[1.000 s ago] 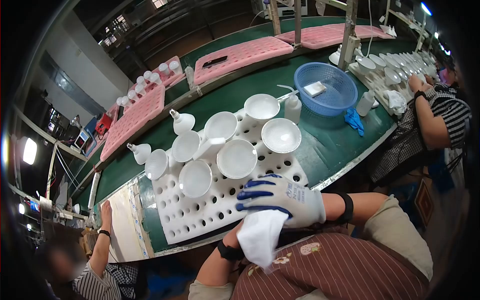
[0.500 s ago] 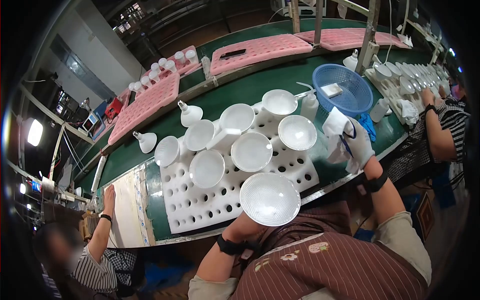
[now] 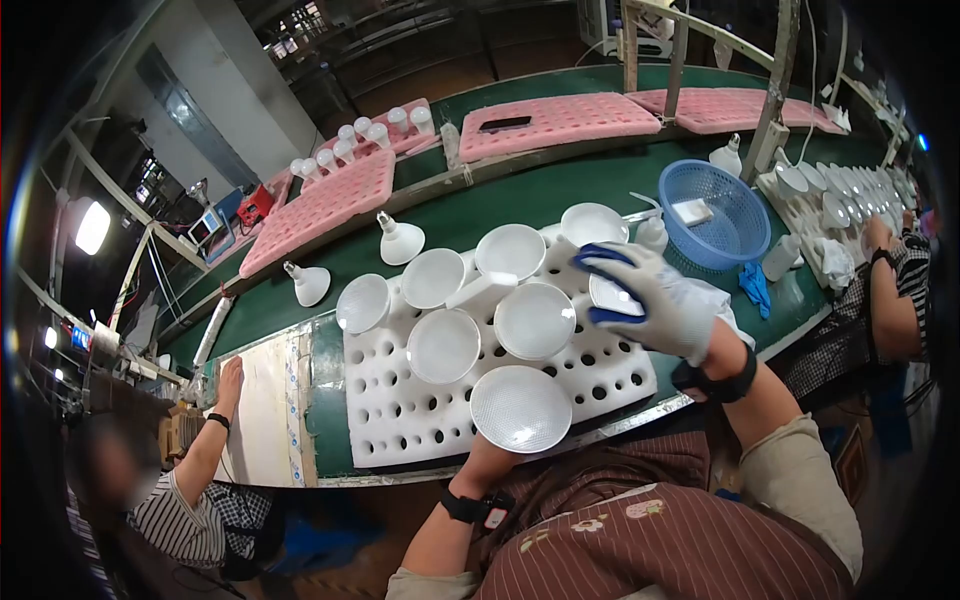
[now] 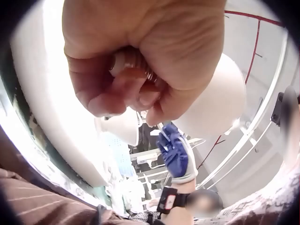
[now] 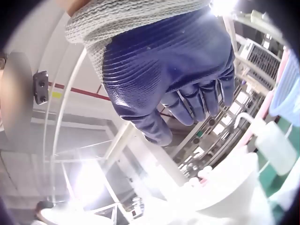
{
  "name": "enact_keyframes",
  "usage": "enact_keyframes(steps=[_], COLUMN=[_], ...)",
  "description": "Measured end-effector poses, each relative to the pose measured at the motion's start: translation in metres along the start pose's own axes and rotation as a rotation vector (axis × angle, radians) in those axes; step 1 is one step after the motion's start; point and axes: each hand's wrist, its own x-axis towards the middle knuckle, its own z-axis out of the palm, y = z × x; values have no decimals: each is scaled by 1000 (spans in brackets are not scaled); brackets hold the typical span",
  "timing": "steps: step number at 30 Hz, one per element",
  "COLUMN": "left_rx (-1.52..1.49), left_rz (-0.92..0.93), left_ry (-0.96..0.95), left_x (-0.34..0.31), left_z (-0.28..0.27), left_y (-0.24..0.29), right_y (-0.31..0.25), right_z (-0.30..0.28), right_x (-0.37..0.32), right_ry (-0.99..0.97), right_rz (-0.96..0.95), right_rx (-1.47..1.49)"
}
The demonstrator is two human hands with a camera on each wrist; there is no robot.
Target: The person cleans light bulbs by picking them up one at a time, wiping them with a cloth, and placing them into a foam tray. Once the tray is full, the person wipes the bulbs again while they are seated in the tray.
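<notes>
The head view is fairly sharp and evenly lit across the green surface (image 3: 465, 205), with a lamp (image 3: 92, 228) glaring white at far left, small highlights on the bulbs (image 3: 535, 320) and a dim background; wide-angle distortion bends its edges into black corners, and blur masks one person's head (image 3: 112, 460). In the left wrist view, shade falls beneath the left hand (image 4: 145, 51) while foam (image 4: 56, 122) beside it burns out; glare whitens the right wrist view's bottom, softening detail there
</notes>
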Motion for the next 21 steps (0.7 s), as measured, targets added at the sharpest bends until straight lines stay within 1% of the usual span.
enact_keyframes(steps=[1,3,5,6,8,9,11,12,13,14,15,18,19,21], left_rx=[57,444,786,792,-34,-33,-439,-447,-476,-506,-519,-495,-504,-372], left_rz=[-36,118,221,219,-308,-308,-307,-312,-280,-249,-256,-283,-288,-237], left_ry=[25,30,19,27,-2,4,180,189,221,250,252,317,306,357], left_x=[-5,-8,-8,-9,-7,-6,-5,-6,-8,-11,-13,-12,-12,-11], left_z=[0,-2,-6,-6,-4,-2,-1,-1,1,4,7,15,18,23], left_y=[-12,-25,-20,-21,-23,-20,-14,-15,-18,-21,-24,-30,-31,-33], right_y=[-2,-14,-13,-10,-7,-8,-9,-13,-16,-16,-15,-14,-13,-7], right_z=[13,35,72,90,114,114,112,99,88,77,71,70,75,86], right_x=[16,48,78,89,106,110,116,111,100,85,71,23,13,3], right_ry=[-51,-175,-207,-205,-299,-300,-419,-360,-379,-287,-192,-287,-303,-201], right_rz=[-64,-77,-80,-89,-65,-71,-34,-54,-58,-82,-103,-109,-83,-122], right_rx=[-18,-81,-123,-124,-240,-241,-402,-402,-399,-398,-401,-478,-381,-266])
